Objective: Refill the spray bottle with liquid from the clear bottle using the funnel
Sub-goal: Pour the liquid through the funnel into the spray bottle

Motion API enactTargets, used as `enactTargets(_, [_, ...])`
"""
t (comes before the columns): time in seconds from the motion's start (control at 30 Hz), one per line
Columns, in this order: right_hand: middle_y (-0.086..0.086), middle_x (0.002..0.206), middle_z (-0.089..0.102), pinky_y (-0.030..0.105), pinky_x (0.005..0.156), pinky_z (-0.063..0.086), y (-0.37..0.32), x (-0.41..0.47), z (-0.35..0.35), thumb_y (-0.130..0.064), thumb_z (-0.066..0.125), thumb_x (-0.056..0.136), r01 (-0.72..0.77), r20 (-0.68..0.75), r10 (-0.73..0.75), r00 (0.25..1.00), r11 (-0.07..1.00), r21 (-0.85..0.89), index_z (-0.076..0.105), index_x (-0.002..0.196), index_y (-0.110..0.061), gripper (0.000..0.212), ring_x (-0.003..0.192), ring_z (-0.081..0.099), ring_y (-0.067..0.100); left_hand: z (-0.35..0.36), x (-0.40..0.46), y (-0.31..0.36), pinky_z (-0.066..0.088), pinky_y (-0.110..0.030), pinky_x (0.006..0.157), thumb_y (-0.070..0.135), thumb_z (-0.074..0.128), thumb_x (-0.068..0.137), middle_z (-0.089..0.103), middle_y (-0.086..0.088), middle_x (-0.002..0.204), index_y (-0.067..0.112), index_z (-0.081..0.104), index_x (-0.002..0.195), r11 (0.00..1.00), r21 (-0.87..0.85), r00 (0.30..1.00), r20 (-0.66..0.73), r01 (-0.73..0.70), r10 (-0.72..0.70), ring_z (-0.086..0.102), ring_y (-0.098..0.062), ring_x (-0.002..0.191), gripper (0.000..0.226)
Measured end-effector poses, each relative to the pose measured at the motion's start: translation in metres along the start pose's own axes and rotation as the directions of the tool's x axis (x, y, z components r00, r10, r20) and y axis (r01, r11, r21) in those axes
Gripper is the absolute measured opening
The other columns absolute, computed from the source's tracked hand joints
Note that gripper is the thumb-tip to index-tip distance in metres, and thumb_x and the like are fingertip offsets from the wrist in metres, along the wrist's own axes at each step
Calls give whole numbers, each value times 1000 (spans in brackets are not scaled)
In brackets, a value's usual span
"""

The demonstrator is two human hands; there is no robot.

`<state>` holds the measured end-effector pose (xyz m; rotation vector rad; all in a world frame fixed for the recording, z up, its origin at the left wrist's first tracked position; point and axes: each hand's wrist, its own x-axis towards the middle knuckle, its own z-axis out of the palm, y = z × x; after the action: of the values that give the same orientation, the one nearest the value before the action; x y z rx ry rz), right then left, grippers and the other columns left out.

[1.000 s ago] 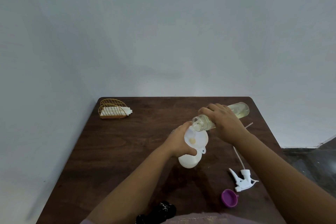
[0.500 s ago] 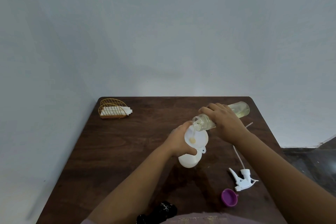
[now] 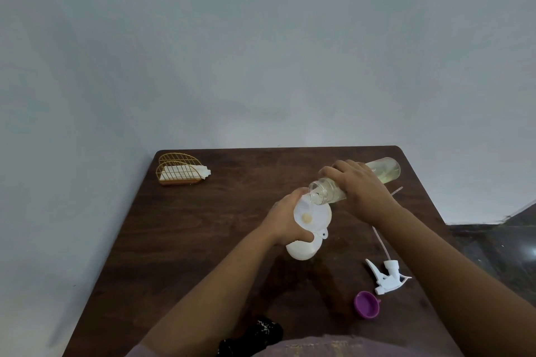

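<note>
On dark wooden bench, against pale wall:

Near centre: white spray bottle, upright, trigger head removed; white funnel seated in its neck, small yellowish pool at funnel throat. Left hand wrapped around bottle neck just under funnel rim, fingers curled, thumb across near side.

Above and right of funnel: clear bottle, tipped nearly horizontal, open mouth lowered over far rim of funnel, base pointing toward far right corner of bench. Pale yellow liquid inside, gathered along lower side. Right hand clasped over bottle's middle from above, fingers curled round it. Contact between bottle mouth and funnel rim: cannot tell.

Near right: white trigger sprayer head, lying on its side, thin dip tube running away toward far edge, partly hidden behind right forearm. Just beside it, nearer front edge: small purple cap, open side up.

Far left corner: gold wire holder on wooden base, white folded napkins inside, one corner poking out at right.

Front edge, centre: black speckled item, partly cut off, unidentifiable. Mauve garment along bottom of view.
</note>
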<state>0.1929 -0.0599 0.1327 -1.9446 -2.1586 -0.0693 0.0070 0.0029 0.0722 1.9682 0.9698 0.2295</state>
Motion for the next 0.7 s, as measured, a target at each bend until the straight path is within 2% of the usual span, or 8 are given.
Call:
enactTargets(0.2, [-2,106,59,35,91,40,-3,-3,1,-20,73,76,-34,19,34,999,999,-8,57,116,-25,43,99,54,21,-1,-1,-1,51,-40,91,26,82,58,49,12,128,41,34,133,1000,-5,1000,10,-22,22,50,-13,112,91])
enactTargets(0.37, [-3,107,58,33,92,38,-7,-4,0,-16,71,78,-53,36,54,998,998,-19,55,117,-26,43,101,53,20,-2,0,-1,50,-35,90,26,82,58,47,19,119,42,36,131,999,-2,999,23,-34,34,50,-10,109,88])
enactTargets(0.5, [-2,106,59,34,92,38,-10,-5,-1,-15,71,78,-70,40,71,997,997,-15,56,117,-24,43,101,53,20,-3,2,-1,49,-36,93,26,82,60,49,14,125,41,35,132,999,1,998,42,-43,43,50,-12,111,88])
enactTargets(0.7, [-1,105,59,32,91,36,-12,-4,-1,-12,65,80,-97,23,98,995,995,-29,57,118,-24,41,100,53,21,-6,5,0,49,-34,92,25,82,59,50,16,123,40,37,131,998,1,997,57,-57,57,51,-10,109,86])
